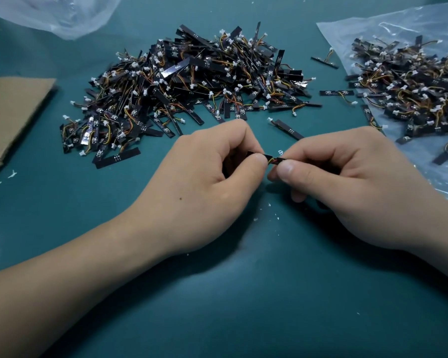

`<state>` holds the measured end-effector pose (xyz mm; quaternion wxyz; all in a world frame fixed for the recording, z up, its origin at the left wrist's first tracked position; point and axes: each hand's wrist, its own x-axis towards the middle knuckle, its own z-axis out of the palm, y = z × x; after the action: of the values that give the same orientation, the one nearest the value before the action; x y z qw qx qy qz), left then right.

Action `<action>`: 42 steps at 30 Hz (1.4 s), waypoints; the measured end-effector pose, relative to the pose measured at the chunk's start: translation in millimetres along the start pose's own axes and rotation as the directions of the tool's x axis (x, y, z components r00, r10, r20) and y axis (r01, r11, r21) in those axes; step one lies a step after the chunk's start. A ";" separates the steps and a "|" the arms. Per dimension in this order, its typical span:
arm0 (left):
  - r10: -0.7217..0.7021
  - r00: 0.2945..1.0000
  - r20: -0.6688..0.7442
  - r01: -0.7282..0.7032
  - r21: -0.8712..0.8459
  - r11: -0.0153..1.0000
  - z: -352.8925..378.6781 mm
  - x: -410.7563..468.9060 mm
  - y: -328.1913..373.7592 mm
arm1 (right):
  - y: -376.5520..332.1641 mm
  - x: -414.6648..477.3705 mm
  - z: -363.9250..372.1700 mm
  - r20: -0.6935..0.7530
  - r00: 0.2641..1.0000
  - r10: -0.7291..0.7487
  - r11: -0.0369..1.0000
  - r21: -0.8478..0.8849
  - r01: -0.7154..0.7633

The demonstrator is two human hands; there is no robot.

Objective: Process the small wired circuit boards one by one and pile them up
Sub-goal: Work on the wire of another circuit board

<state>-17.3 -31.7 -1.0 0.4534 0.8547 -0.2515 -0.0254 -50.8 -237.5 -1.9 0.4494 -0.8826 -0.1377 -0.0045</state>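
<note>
Both hands hold one small black circuit board (271, 158) with yellow and red wires low over the green mat. My left hand (212, 182) pinches its left end between thumb and forefinger. My right hand (347, 182) pinches its right end the same way. Most of the board is hidden by the fingers. A big heap of like boards (192, 83), black strips with white plugs and coloured wires, lies just beyond the hands. Another heap (409, 83) rests on a clear plastic bag (373, 27) at the right.
A few stray boards (289, 129) lie between the two heaps. Brown cardboard (8, 117) covers the left edge of the green mat (217, 306). A second clear bag (62, 14) sits at the far left. White scraps dot the mat.
</note>
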 end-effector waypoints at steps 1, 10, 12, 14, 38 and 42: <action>0.005 1.000 0.003 -0.005 0.002 1.000 0.0 0.0 0.0 | -0.4 -0.1 -0.4 0.002 1.000 0.002 1.000 0.004 -0.002; 0.036 0.999 0.016 -0.035 -0.044 0.998 -1.6 1.1 -1.0 | -0.2 -1.1 -0.3 0.004 1.000 -0.001 1.000 0.027 0.001; 0.037 0.999 0.014 -0.036 -0.054 0.998 -1.7 1.4 -0.8 | -0.7 -0.8 -0.6 0.000 1.000 -0.003 1.000 0.026 0.003; 0.039 0.999 0.010 -0.039 -0.054 0.998 -1.6 1.4 0.3 | -1.9 -0.5 -0.9 0.001 1.000 -0.002 1.000 0.015 0.002; 0.058 0.998 0.009 -0.056 -0.114 0.992 -4.0 -0.7 1.1 | -7.9 -4.4 -1.5 0.048 0.999 -0.022 0.995 -0.095 0.026; 0.066 0.997 0.050 -0.060 -0.103 0.993 -1.8 -0.3 -1.9 | -6.3 -3.5 0.7 0.068 0.995 -0.067 0.972 -0.222 0.081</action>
<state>-16.3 -29.4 -1.5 0.4897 0.8213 -0.2888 -0.0467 -55.7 -234.3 2.2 0.3421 -0.9217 -0.1826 -0.0103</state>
